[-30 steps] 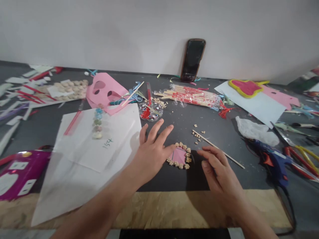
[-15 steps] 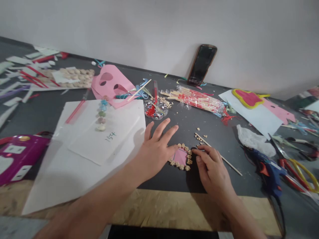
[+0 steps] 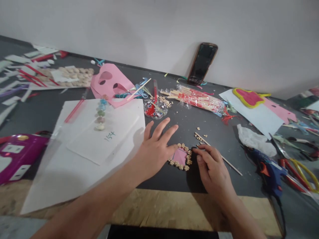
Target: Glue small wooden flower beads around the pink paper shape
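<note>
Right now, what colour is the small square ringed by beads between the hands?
The square is pink; the head view shows it.

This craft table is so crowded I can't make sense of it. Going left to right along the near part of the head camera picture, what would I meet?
Purple box → white paper sheet → left hand → pink bead-edged square → right hand → blue glue gun → red-and-yellow scissors.
</note>
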`<action>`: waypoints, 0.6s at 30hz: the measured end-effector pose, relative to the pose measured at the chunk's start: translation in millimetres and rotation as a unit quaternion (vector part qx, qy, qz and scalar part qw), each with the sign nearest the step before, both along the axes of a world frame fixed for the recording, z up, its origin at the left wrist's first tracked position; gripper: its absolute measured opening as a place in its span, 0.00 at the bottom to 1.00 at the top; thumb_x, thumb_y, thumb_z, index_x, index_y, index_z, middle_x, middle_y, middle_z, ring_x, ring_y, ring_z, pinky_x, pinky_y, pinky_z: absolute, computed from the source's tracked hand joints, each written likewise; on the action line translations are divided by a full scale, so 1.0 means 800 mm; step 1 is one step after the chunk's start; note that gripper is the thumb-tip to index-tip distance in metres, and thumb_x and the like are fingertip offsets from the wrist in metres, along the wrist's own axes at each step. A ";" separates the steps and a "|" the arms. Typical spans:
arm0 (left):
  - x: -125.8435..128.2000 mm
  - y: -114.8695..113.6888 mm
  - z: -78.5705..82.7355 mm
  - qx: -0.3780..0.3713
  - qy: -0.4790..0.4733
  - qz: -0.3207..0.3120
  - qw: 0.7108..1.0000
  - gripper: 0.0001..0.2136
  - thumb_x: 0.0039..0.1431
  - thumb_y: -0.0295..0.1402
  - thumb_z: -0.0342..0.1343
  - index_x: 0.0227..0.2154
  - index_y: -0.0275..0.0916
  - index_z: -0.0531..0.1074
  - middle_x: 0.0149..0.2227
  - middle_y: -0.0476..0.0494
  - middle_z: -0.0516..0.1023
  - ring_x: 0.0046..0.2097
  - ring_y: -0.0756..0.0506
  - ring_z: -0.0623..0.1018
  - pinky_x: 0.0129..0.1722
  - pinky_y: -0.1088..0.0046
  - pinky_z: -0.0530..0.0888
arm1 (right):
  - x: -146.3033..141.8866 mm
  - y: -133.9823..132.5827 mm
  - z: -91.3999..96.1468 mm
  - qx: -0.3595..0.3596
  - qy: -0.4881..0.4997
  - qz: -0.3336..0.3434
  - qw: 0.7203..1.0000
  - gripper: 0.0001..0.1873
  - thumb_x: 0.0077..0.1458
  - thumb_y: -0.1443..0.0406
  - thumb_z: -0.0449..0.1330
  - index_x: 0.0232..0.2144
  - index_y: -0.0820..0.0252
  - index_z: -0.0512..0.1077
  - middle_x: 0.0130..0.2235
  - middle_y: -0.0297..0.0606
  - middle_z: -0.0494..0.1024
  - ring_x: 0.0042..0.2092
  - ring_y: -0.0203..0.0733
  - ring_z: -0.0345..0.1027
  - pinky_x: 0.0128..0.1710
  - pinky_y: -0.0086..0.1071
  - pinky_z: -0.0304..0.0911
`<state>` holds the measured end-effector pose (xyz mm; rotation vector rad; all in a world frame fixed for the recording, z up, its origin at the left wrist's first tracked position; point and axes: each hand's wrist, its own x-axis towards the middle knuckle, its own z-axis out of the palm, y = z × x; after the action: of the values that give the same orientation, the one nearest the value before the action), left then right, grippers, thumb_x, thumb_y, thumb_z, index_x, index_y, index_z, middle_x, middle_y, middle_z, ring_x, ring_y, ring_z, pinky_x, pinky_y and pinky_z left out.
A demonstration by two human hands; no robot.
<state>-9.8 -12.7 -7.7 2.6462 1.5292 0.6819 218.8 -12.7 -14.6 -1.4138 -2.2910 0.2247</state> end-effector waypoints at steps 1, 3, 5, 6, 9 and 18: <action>0.000 0.000 0.000 -0.001 0.001 0.000 1.000 0.11 0.61 0.29 0.52 0.43 0.46 0.76 0.63 0.38 0.59 0.66 0.30 0.51 0.59 0.38 0.51 | 0.000 0.000 0.000 0.003 -0.001 0.001 1.000 0.13 0.62 0.65 0.50 0.44 0.57 0.72 0.47 0.45 0.71 0.48 0.47 0.66 0.48 0.47 0.65; 0.000 0.000 0.000 -0.001 0.002 0.000 1.000 0.12 0.61 0.28 0.52 0.44 0.46 0.76 0.63 0.38 0.59 0.66 0.30 0.51 0.59 0.38 0.51 | -0.001 0.000 0.000 0.004 -0.004 0.005 1.000 0.13 0.62 0.65 0.49 0.43 0.55 0.72 0.46 0.44 0.71 0.48 0.47 0.66 0.48 0.48 0.65; 0.000 0.000 -0.001 0.001 0.001 0.000 1.000 0.12 0.61 0.29 0.52 0.44 0.46 0.76 0.63 0.38 0.59 0.66 0.30 0.51 0.59 0.38 0.51 | -0.001 0.000 0.000 0.002 -0.004 0.007 1.000 0.13 0.62 0.65 0.49 0.43 0.55 0.72 0.46 0.44 0.70 0.49 0.47 0.66 0.49 0.48 0.65; 0.000 0.000 -0.001 0.000 0.002 0.000 1.000 0.12 0.62 0.29 0.51 0.44 0.46 0.76 0.63 0.38 0.59 0.66 0.30 0.51 0.59 0.38 0.51 | -0.002 0.000 0.000 0.000 -0.005 0.009 1.000 0.13 0.62 0.66 0.49 0.43 0.56 0.72 0.46 0.44 0.70 0.49 0.47 0.65 0.49 0.48 0.65; 0.000 0.000 -0.001 0.000 0.005 -0.002 1.000 0.11 0.62 0.29 0.51 0.43 0.46 0.76 0.63 0.37 0.59 0.66 0.30 0.51 0.59 0.38 0.51 | -0.001 -0.001 0.000 -0.002 0.000 0.009 1.000 0.13 0.62 0.66 0.50 0.44 0.57 0.72 0.47 0.45 0.70 0.49 0.47 0.65 0.49 0.47 0.65; 0.000 0.001 0.003 0.001 -0.003 -0.003 1.000 0.11 0.63 0.32 0.50 0.43 0.46 0.76 0.62 0.37 0.60 0.65 0.30 0.52 0.58 0.38 0.52 | 0.000 -0.019 0.017 0.032 0.020 0.088 0.995 0.10 0.54 0.67 0.60 0.41 0.54 0.72 0.47 0.43 0.68 0.48 0.47 0.64 0.45 0.43 0.65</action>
<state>-9.7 -12.1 -5.2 2.6477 1.5197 0.6907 219.1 -28.2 -1.2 -1.1678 -2.3688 0.2285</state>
